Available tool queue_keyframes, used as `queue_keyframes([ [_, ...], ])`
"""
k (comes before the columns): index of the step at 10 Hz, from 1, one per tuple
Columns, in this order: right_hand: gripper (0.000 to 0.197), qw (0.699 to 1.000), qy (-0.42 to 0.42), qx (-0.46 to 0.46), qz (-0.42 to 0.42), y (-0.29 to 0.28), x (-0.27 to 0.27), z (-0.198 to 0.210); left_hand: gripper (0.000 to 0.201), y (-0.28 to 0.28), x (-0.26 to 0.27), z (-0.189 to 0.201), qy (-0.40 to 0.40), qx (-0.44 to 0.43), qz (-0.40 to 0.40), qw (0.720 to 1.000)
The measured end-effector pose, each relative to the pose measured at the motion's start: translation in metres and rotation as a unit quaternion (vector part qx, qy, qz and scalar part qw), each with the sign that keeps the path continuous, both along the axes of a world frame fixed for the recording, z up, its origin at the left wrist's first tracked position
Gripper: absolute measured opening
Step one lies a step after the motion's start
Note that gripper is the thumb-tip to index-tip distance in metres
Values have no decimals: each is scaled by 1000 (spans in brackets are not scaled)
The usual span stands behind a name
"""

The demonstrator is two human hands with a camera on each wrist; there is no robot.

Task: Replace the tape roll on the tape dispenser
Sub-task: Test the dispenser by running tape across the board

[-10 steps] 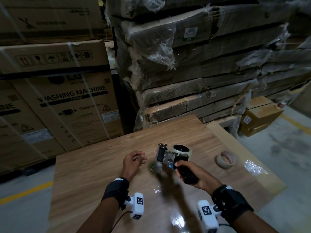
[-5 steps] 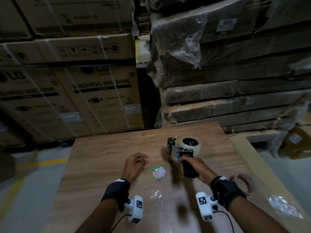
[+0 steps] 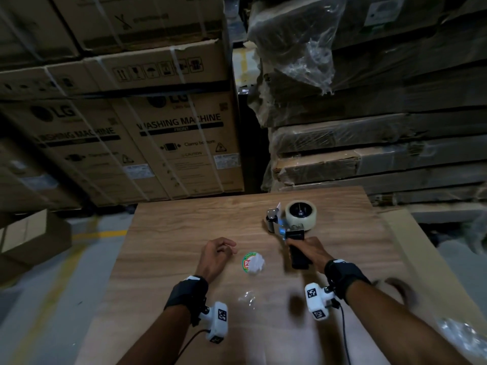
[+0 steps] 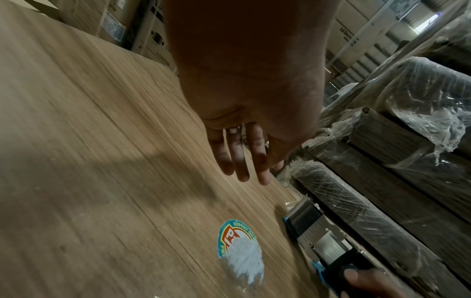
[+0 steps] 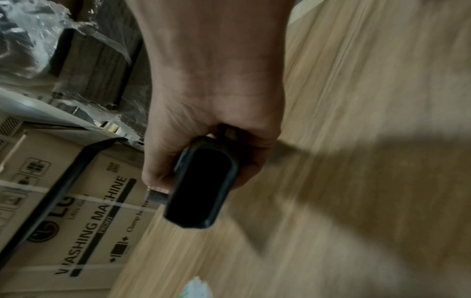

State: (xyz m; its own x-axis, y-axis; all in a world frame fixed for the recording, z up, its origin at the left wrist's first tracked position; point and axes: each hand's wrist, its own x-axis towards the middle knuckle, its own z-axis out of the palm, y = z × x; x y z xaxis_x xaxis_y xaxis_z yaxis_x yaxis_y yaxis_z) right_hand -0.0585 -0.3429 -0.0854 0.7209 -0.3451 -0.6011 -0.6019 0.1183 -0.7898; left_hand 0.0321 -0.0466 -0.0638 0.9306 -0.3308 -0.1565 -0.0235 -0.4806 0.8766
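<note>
The tape dispenser [image 3: 286,227] lies out on the wooden table [image 3: 184,225], with a pale tape roll [image 3: 301,216] seated on its hub, hole facing up. My right hand [image 3: 307,248] grips the black handle [image 5: 201,187], fingers wrapped round it. My left hand [image 3: 222,250] hovers to the left of a round torn sticker [image 3: 253,263], fingers loose and holding nothing. In the left wrist view its fingers [image 4: 239,161] hang relaxed above the table, with the sticker [image 4: 239,248] and the dispenser's metal front [image 4: 323,242] beyond them.
A blurred brown empty tape core [image 3: 400,288] lies beside my right forearm. Crumpled clear plastic [image 3: 246,299] sits between my wrists, and more plastic [image 3: 461,335] at the lower right. Stacked washing-machine cartons [image 3: 171,138] and wrapped flat boxes [image 3: 369,143] stand behind the table.
My right hand has carried the dispenser forward and to the right, away from the sticker, down to the table. The left hand has stayed by the sticker. The view has swung left.
</note>
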Motion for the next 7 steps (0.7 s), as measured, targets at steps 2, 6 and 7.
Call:
queue_keyframes([
  [2, 31, 999, 40, 11, 1, 3, -14, 6, 25, -4, -1, -1, -1, 9, -6, 1000],
  [6, 63, 976, 51, -210, -31, 13, -21, 29, 24, -10, 1, 16, -74, 50, -33, 996],
  [7, 70, 960, 57, -272, -34, 18, -11, 37, 26, -8, 9, 30, -136, 87, -49, 986],
])
